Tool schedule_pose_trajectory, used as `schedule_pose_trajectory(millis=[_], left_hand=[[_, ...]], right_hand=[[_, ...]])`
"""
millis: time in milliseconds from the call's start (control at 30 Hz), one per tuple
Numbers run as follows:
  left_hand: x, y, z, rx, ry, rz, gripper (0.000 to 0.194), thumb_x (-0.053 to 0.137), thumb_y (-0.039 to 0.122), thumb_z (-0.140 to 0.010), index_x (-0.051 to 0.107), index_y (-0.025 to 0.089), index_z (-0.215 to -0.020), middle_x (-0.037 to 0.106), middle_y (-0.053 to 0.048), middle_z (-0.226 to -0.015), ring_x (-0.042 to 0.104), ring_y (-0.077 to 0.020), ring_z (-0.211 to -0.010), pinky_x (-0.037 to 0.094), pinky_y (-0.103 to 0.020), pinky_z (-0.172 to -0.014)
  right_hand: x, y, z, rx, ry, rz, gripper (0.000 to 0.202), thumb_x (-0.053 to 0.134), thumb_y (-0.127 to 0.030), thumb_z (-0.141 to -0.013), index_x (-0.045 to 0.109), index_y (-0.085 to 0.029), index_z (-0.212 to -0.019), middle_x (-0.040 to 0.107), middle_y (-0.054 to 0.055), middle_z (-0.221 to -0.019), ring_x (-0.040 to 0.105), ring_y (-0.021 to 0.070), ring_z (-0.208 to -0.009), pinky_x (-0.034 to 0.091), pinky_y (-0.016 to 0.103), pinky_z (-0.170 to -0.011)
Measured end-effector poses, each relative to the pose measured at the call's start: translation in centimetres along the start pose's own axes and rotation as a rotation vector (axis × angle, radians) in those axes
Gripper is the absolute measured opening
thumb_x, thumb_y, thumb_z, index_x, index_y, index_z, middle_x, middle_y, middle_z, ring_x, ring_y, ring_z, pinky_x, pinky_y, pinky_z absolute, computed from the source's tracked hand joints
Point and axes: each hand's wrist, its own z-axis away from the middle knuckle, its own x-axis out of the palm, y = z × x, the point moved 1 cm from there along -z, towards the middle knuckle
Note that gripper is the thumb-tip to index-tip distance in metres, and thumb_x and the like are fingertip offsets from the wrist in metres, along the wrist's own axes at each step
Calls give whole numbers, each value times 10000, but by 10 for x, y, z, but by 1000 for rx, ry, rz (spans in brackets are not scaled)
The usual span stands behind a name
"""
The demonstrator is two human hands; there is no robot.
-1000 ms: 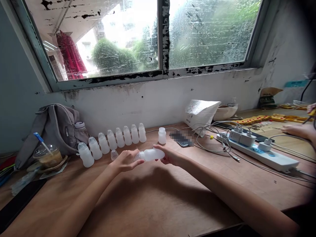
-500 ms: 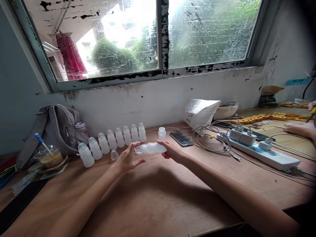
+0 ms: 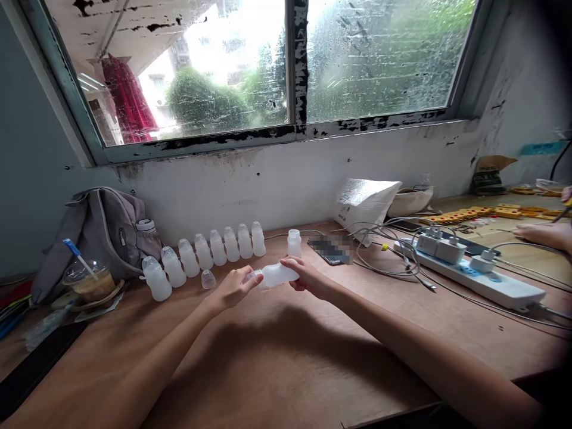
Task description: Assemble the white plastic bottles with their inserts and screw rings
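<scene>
A frosted white bottle lies sideways between my hands above the wooden table. My right hand is wrapped round its base end. At the other end, my left hand has its fingers closed on the clear cap. Several capped bottles stand in a slanting row behind and to the left. In front of that row a loose clear cap rests on the table. One bottle without a cap stands upright just behind my right hand.
A phone, coiled cables and a white power strip lie to the right. At the left are a lidded drink cup and a grey backpack. Another person's hand is at the far right.
My left fingers, spread around the clear cap before, have closed on it. The held bottle has shifted slightly down, its capped end now largely covered by my left hand.
</scene>
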Motion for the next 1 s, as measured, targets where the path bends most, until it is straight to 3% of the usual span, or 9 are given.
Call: schedule_pose_trajectory(millis=[167, 300, 400, 567, 633, 700, 833, 933, 1000], left_hand=[[-2, -6, -5, -308, -259, 524, 491, 342, 623, -749, 488, 157, -699, 235, 83, -464, 140, -42, -372, 109, -186, -368], [1, -21, -9, -482, -410, 736, 563, 285, 650, -742, 514, 145, -647, 155, 101, -379, 61, -40, -331, 92, -196, -349], [2, -31, -11, -520, -420, 789, 562, 292, 639, -744, 518, 142, -615, 140, 102, -353, 55, -41, -317, 98, -197, -344], [-3, -33, -11, -503, -384, 709, 598, 331, 684, -703, 559, 131, -712, 177, 101, -402, 88, -38, -347, 108, -186, -364], [-9, -35, -12, -494, -317, 640, 628, 319, 710, -685, 552, 140, -807, 224, 95, -440, 135, -42, -360, 137, -184, -376], [-17, -40, -14, -483, -158, 487, 632, 328, 722, -670, 509, 161, -899, 308, 80, -495, 211, -52, -377, 181, -187, -388], [-36, -59, -13, -372, 188, -99, 584, 446, 683, -646, 451, 196, -970, 474, 19, -662, 454, -129, -552, 328, -228, -489], [-43, -71, -11, -191, 311, -506, 460, 511, 561, -695, 474, 217, -998, 522, -33, -846, 507, -205, -805, 385, -288, -667], [-42, -78, -11, -114, 327, -689, 395, 522, 465, -734, 481, 231, -1049, 511, -52, -932, 478, -227, -913, 375, -316, -755]], right_hand=[[2, -1, 1, -113, -9, 73, 300, 534, -464, -742, 473, -180, -814, 442, -53, -527, 382, 54, -392, 237, 170, -356], [2, -10, 7, -304, -17, 172, 293, 591, -399, -714, 509, -192, -904, 504, -21, -690, 454, 71, -506, 352, 192, -435], [2, -15, 11, -374, -44, 211, 303, 638, -326, -673, 530, -204, -929, 523, 0, -819, 492, 101, -644, 400, 210, -527], [-4, -12, 5, -334, -35, 120, 310, 673, -187, -574, 561, -216, -862, 544, -9, -878, 516, 139, -770, 419, 225, -604], [-12, -9, 0, -339, 45, 47, 292, 657, -154, -554, 572, -213, -827, 549, -16, -847, 520, 138, -763, 422, 223, -609], [-23, -6, -6, -332, 127, -55, 273, 643, -157, -566, 573, -209, -825, 549, -16, -803, 530, 138, -748, 434, 222, -606], [-40, 6, -15, -185, 170, -182, 254, 614, -271, -660, 551, -197, -895, 576, 20, -813, 555, 135, -646, 450, 219, -504], [-40, 21, -18, -79, 141, -198, 282, 580, -363, -708, 534, -175, -913, 592, 40, -773, 551, 122, -540, 451, 220, -448], [-36, 31, -21, -14, 122, -215, 324, 554, -407, -730, 521, -154, -929, 593, 50, -757, 549, 117, -508, 452, 217, -429]])
